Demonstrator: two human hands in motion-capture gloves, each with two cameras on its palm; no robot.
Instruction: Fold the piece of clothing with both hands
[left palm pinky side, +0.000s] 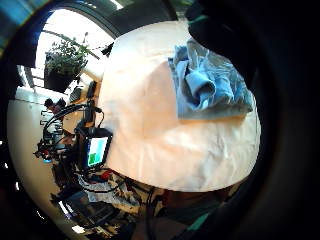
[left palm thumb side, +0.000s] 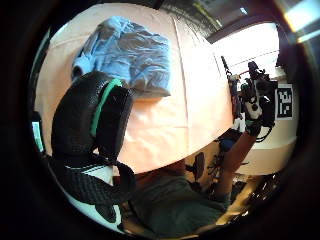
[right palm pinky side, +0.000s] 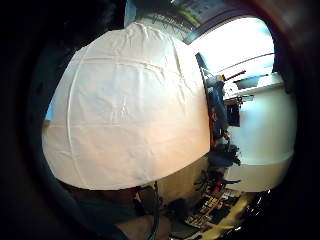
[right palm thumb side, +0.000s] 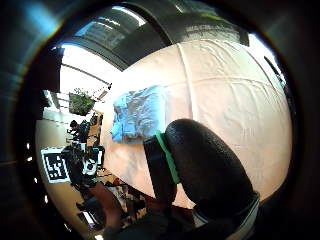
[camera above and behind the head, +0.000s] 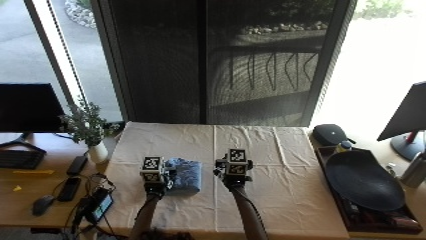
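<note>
A white-clothed surface (camera above and behind the head: 279, 165) carries the folded blue piece of clothing (camera above and behind the head: 185, 176) beside the left hand (camera above and behind the head: 154, 186), the right hand (camera above and behind the head: 233, 177) apart; neither hand's fingers show clearly enough to tell their state.

Potted plant (camera above and behind the head: 85, 127), black tray (camera above and behind the head: 363, 181)

Saw left hand (camera above and behind the head: 154, 187) and right hand (camera above and behind the head: 233, 181) each in black glove. Noted green band across rounded black thumb (left palm thumb side: 95, 116). Forearms were bare, no sleeves. I spotted dark green shirt (left palm thumb side: 172, 202) near table (left palm thumb side: 200, 85) edge.
</note>
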